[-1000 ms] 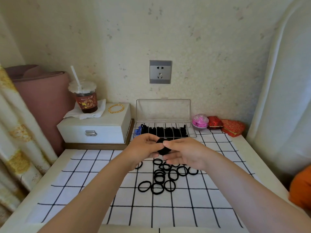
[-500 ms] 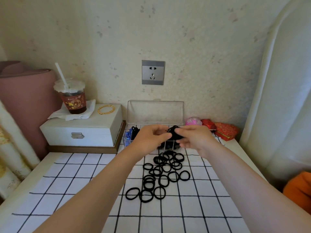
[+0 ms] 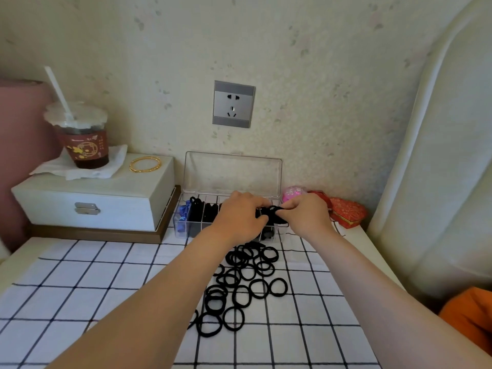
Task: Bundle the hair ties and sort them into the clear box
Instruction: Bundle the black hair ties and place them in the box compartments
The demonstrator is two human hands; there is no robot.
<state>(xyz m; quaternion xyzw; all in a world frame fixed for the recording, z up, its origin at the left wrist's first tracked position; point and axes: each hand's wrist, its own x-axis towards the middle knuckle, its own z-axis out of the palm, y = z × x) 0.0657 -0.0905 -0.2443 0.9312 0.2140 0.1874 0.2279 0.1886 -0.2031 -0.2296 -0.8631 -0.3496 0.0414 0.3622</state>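
Both hands are now reaching further forward than a second ago, having carried the bundle of black hair ties [image 3: 274, 212] from above the loose pile to over the clear box [image 3: 280, 179].

Nearest the camera, the two forearms are stretching out over the black-and-white checked cloth [image 3: 80, 288]. Left of the arms the cloth is lying bare across several squares out to the table's left edge. On the right, the table edge [image 3: 383, 265] is running just beside a white padded panel [image 3: 439, 182], with an orange shape [image 3: 468, 318] low in that corner. Between the forearms the loose black hair ties [image 3: 246, 284] are lying in a scattered, overlapping pile that is ending just short of the box's front wall.

Beyond it, the left hand [image 3: 239, 217] and right hand [image 3: 306, 217] are gripping the bundle between curled fingertips above the right end of the box; which compartment is lying under it is hidden. Dark ties are filling the compartments to the left, with blue ties [image 3: 183, 214] in the end one. The lid is standing upright against the wall.

A white latched case [image 3: 87, 206] is crowding the box's left side, bearing gold bangles [image 3: 145, 164] and an iced drink cup [image 3: 82, 139]. A pink trinket box [image 3: 292, 193] and a red heart-shaped box [image 3: 346, 212] are sitting at its right. A wall socket [image 3: 233, 104] is sitting above.
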